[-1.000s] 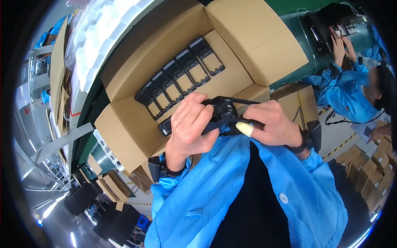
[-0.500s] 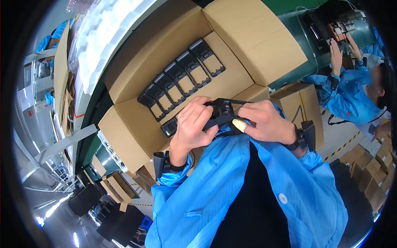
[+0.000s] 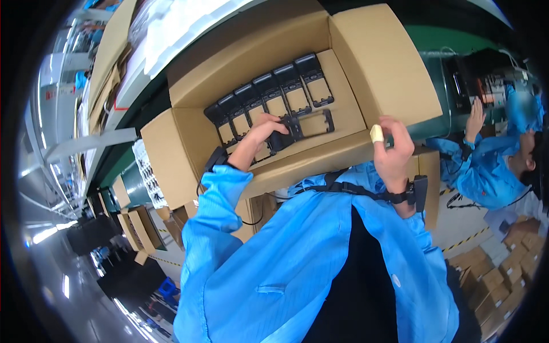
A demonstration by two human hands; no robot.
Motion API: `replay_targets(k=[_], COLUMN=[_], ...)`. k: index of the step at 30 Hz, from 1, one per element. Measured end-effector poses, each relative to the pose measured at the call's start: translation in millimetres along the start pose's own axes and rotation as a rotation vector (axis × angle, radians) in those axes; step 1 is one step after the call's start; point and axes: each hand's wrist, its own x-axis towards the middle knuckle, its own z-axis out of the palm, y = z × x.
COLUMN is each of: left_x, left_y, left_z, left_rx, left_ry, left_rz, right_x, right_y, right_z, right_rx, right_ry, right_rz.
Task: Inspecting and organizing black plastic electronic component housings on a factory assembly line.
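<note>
My left hand [image 3: 265,128] reaches into an open cardboard box [image 3: 320,151], its fingers closed over the solid end of a black plastic frame [image 3: 313,123]. This frame lies crosswise in front of a slanting row of several similar black frames [image 3: 264,86], each with a rectangular opening. Another black part shows partly beneath my left wrist. My right hand [image 3: 394,147] is raised by the box's near right corner, thumb and fingers apart, holding nothing. A yellow cover [image 3: 376,133] sits on its thumb. Around my waist runs a black strap [image 3: 343,187].
Box flaps stick out left [image 3: 171,154] and right [image 3: 389,63]. White trays [image 3: 183,34] stand on a shelf at upper left. On the right, a co-worker in a blue coat [image 3: 477,171] sits by the green bench [image 3: 426,128]. Small cartons [image 3: 497,280] are stacked at lower right.
Both hands have let go of the black strap at my waist. My left hand has moved forward into the box onto a black frame; my right has moved right and opened.
</note>
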Motion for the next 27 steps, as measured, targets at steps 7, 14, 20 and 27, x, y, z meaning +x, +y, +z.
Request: replay_targets(k=[7, 14, 20, 27], left_x=[49, 6, -115, -212], left_y=[-58, -26, -23, -94], left_z=[-7, -29, -66, -55], left_rx=[0.05, 0.027, 0.067, -0.719], left_ry=[-0.361, -0.241, 0.183, 1.611], left_rz=[-0.415, -0.321, 0.134, 0.535], right_x=[-7, -11, -17, 5], right_y=[-1, -3, 9, 25], right_z=[6, 3, 13, 21], right_rx=[-0.03, -0.107, -0.183, -0.371], right_ry=[-0.058, -0.086, -0.238, -0.504], right_rz=[-0.027, -0.056, -0.084, -0.225])
